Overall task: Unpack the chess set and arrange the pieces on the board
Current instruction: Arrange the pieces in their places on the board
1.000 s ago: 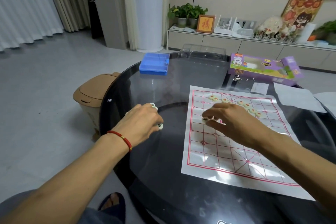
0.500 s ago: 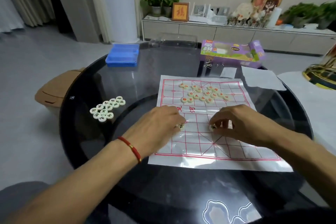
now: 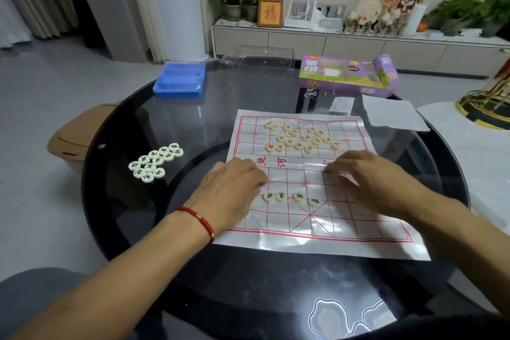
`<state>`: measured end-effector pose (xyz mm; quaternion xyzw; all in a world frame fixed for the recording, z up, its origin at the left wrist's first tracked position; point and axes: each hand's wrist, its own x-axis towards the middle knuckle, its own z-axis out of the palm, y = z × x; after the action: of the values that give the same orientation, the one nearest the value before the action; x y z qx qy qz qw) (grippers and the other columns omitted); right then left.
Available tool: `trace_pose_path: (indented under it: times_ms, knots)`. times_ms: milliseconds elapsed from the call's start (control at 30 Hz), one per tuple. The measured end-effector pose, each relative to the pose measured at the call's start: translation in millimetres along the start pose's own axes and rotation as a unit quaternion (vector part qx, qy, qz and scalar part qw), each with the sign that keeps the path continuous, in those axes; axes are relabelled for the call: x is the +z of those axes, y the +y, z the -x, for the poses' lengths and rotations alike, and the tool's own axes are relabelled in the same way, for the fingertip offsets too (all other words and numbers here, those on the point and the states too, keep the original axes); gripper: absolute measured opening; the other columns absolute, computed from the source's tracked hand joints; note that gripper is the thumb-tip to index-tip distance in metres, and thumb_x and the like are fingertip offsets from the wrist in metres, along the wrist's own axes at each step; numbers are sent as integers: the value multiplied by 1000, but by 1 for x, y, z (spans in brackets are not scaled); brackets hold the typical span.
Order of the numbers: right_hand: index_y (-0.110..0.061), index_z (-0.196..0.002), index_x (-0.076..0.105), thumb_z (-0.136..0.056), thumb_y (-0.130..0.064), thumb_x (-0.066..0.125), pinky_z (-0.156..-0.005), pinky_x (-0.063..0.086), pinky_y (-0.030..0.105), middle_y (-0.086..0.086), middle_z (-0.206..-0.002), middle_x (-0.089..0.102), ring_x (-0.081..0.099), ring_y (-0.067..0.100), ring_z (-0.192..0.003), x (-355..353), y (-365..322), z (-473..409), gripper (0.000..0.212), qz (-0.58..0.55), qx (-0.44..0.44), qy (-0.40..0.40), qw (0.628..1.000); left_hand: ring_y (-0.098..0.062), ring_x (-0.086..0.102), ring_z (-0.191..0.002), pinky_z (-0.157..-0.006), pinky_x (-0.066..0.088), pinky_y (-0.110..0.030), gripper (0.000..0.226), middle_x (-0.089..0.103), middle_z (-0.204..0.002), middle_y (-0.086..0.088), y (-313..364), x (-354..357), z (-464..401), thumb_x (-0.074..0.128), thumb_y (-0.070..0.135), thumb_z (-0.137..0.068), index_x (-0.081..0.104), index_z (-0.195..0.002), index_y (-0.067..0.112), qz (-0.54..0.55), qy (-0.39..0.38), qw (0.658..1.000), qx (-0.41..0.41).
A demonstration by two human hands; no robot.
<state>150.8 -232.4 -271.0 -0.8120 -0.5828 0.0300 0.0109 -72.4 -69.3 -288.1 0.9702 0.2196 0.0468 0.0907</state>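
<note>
Both hands over board (image 3: pixel 317 232) — left hand (image 3: pixel 234 190) and right hand (image 3: pixel 367 182) curled, grasp unclear. Four black pieces (image 3: pixel 291 197) near: nudge each squarely onto intersections.

Two bare forearms, red cord bracelet (image 3: pixel 196 218) with a gold bead on left wrist, grey trouser knee (image 3: pixel 30 292)

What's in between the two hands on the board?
In the head view, four black-lettered pieces lie in a loose row on the paper board, between the left hand and the right hand, slightly nearer the person.
</note>
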Motion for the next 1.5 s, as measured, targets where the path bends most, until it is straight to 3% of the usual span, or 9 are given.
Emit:
trace_pose_path:
  times_ms: [467, 600, 733, 833, 933, 1100, 1233, 1333, 1500]
  knots:
    - [-34, -138, 58, -102, -38, 52, -96, 54, 34, -7, -142, 57, 59, 16, -124, -1, -40, -12, 36, 29, -21, 22, 999, -11, 52, -121, -106, 43, -28, 31, 61, -127, 9, -39, -13, 28, 57, 15, -100, 65, -128, 26, 56, 27, 997, -46]
    - [-31, -134, 62, -100, -38, 57, -99, 52, 34, -7, -140, 60, 58, 16, -125, -4, -73, -21, 35, -12, -40, 77, 996, -16, 57, -109, -95, 51, -34, 30, 60, -114, 5, -68, -35, 37, 64, 11, -94, 69, -119, 26, 20, 65, 987, -143]
    - [-29, -134, 62, -101, -35, 55, -103, 51, 33, -7, -137, 62, 59, 16, -123, -7, -137, -41, 34, -78, -127, 84, 985, -25, 59, -108, -90, 48, -35, 26, 58, -107, 0, -106, -55, 46, 74, 13, -85, 72, -106, 28, -5, 80, 969, -234]
    - [-25, -130, 64, -101, -29, 56, -93, 56, 37, 0, -128, 66, 63, 21, -113, -3, -186, -74, 30, -80, -180, 102, 975, -24, 58, -108, -88, 44, -31, 27, 58, -108, -1, -119, -56, 53, 77, 16, -82, 70, -105, 27, 7, 71, 963, -258]
    - [-19, -117, 68, -97, -18, 53, -76, 56, 42, 6, -109, 65, 64, 28, -95, 8, -218, -114, 25, -51, -189, 116, 974, -26, 59, -107, -87, 44, -30, 26, 58, -110, -1, -121, -50, 57, 77, 21, -84, 70, -108, 28, 11, 70, 964, -257]
    - [-22, -124, 65, -92, -11, 55, -79, 54, 43, 5, -114, 63, 63, 27, -98, 28, -230, -143, 35, 1, -226, 107, 968, -31, 61, -105, -84, 51, -40, 23, 56, -109, -6, -111, -43, 58, 65, 20, -94, 66, -117, 18, -56, 61, 972, -220]
    - [-24, -121, 68, -91, -10, 55, -74, 47, 38, 3, -107, 63, 59, 24, -95, 34, -223, -140, 35, 25, -243, 133, 961, -29, 62, -104, -74, 48, -36, 12, 55, -106, -4, -106, -39, 61, 62, 7, -92, 60, -99, 17, -89, 55, 974, -202]
    - [-22, -119, 69, -92, -10, 56, -69, 44, 36, 3, -102, 65, 58, 24, -89, 35, -220, -135, 33, 25, -249, 137, 958, -30, 64, -101, -71, 45, -33, 21, 51, -95, -4, -102, -38, 63, 61, 5, -92, 49, -84, 20, -70, 58, 975, -203]
    - [-18, -119, 70, -97, -18, 61, -73, 56, 36, 5, -107, 65, 62, 23, -92, 30, -224, -132, 24, -20, -247, 123, 961, -29, 64, -100, -80, 52, -34, 10, 59, -101, -4, -99, -38, 66, 61, 10, -95, 66, -100, 16, -54, 55, 974, -212]
